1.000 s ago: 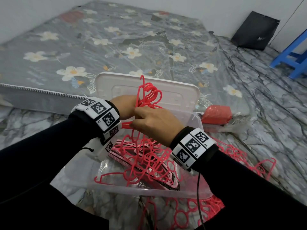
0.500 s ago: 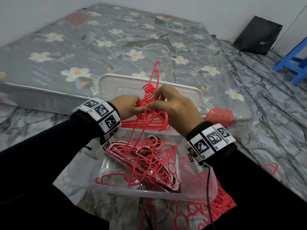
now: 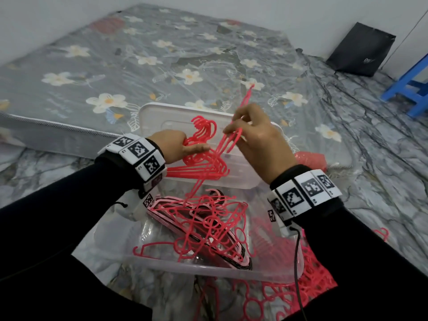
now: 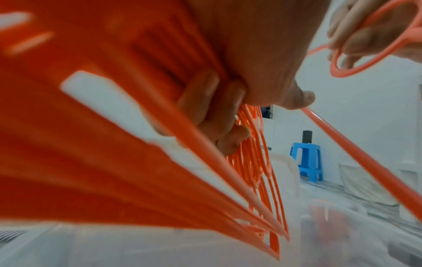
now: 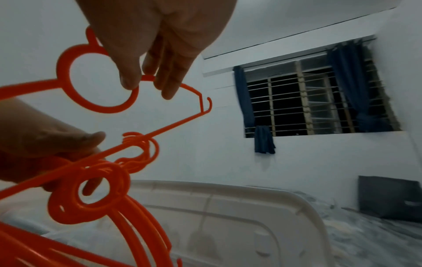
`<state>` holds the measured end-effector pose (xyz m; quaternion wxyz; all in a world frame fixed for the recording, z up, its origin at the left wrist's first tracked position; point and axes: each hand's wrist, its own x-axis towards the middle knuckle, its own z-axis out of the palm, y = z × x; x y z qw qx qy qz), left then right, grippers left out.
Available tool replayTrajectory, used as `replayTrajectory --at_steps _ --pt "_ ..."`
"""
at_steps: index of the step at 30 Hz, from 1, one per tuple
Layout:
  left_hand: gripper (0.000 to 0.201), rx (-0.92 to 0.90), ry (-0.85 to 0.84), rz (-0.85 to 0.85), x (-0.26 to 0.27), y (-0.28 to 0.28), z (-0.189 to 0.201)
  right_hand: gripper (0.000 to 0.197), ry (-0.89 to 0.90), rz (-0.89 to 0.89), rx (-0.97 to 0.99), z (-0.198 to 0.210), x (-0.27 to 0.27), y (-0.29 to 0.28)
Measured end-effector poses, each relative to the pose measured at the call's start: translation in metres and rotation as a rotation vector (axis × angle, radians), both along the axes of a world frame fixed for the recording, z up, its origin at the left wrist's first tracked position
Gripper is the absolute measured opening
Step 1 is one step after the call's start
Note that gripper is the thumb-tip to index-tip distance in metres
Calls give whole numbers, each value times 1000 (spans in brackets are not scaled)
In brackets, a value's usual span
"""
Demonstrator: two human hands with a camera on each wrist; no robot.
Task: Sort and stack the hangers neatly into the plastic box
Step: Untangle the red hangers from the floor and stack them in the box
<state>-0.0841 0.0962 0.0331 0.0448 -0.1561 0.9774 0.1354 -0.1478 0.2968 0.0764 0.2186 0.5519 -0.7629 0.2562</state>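
Here, at left, the left hand (image 3: 176, 147) grips a bunch of red hangers (image 3: 199, 169), fingers (image 4: 205, 101) curled round their necks so that the hooks fan upward beyond the knuckles and the shoulders spread toward the wrist. Directly below lies the clear plastic box (image 3: 208, 272), holding a tangled heap of red hangers (image 3: 208, 225) over a flatter pink stack (image 3: 166, 212); its white lid (image 3: 162, 117) leans behind the hands against the flowered mattress (image 3: 115, 66). To the right, the right hand (image 3: 257, 140) pinches a single red hanger (image 5: 95, 90) between thumb and fingertips (image 5: 130, 79) beside its ring, held tilted just beside and above the bunch, its lower bar crossing the bunch's hooks. Farther right, more red hangers (image 3: 308, 290) lie on the floor outside the box, near a blue stool (image 3: 414, 89).
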Motion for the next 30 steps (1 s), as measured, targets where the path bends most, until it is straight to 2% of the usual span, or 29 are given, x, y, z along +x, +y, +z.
replayTrajectory --at_steps 2,6,8,13,18,22,26,28,30 --pt "82 11 91 21 2 -4 2 10 -71 -36 23 0 -11 5" --pt "74 117 259 52 1 -1 5 11 -283 -92 205 -13 -22 5" --pt "72 196 293 51 0 5 8 12 -355 -136 260 -22 -22 1" --pt "81 308 280 -22 0 15 10 8 -458 -179 191 -31 -21 -6" --pt "69 322 237 -54 2 22 8 8 -461 -264 147 -30 -32 -2" --pt "70 341 222 -68 -2 26 5 10 -486 -242 121 -34 -24 -6" --pt "55 338 244 -55 -5 29 3 16 -576 -243 21 -36 -17 -10" --pt "42 354 268 -49 -6 27 3 18 -479 -264 64 -35 -19 -7" --pt "40 378 277 -42 -5 26 3 22 -330 -293 154 -35 -18 -5"
